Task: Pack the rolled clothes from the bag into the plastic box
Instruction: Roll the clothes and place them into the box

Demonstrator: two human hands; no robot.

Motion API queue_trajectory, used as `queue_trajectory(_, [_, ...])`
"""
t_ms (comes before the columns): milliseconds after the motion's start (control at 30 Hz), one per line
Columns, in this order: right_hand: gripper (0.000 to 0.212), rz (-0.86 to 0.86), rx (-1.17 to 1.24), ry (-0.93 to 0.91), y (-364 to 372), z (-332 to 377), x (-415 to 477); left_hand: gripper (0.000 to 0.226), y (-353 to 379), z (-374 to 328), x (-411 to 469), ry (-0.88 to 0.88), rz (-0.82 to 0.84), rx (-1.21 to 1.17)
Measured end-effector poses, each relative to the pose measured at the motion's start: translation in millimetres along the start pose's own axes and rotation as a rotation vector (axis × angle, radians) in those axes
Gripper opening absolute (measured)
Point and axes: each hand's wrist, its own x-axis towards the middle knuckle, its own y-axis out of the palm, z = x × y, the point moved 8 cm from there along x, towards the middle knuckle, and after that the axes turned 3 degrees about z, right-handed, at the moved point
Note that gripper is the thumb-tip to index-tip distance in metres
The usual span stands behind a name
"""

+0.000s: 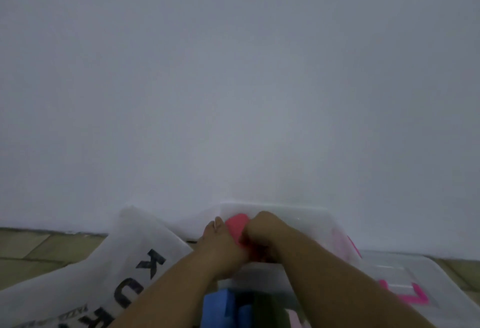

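Both my hands hold a pink rolled cloth (237,221) over the far end of the clear plastic box (311,213), low in the picture. My left hand (220,242) touches the roll from the left with its fingers pointing away from me. My right hand (262,229) grips it from the right with curled fingers. Inside the box, near me, lie a blue rolled cloth (218,307), a dark green one (265,307) and a pale pink one (294,320). The white bag (124,262) with black letters lies to the left of the box.
A clear lid (400,273) with pink clips lies to the right of the box. A plain white wall (233,81) fills most of the view, right behind the box. Greenish floor tiles (39,247) show at left and far right.
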Motion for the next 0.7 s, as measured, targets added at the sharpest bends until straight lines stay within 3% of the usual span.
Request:
queue_trajectory(167, [0.033,0.082,-0.112,0.04,25,3,7,0.112,0,7,3,-0.026,0.003,-0.044])
queue_trajectory(233, [0.022,0.154,-0.208,0.043,24,-6,13,0.116,0,7,1,-0.026,0.008,-0.053])
queue_trajectory(300, [0.018,0.134,-0.148,0.067,20,-15,16,0.12,-1,6,0,-0.03,0.011,-0.055])
queue_trajectory(467, [0.017,0.135,-0.265,0.013,29,-10,28,0.116,-2,5,0,-0.038,-0.001,-0.043])
queue_trajectory(600, [0.034,0.155,-0.523,-0.06,30,-3,26,0.116,-2,8,2,-0.058,0.0,-0.069])
queue_trajectory(700, [0.037,0.08,-0.599,-0.094,18,2,17,0.115,-2,8,2,-0.074,-0.019,-0.087])
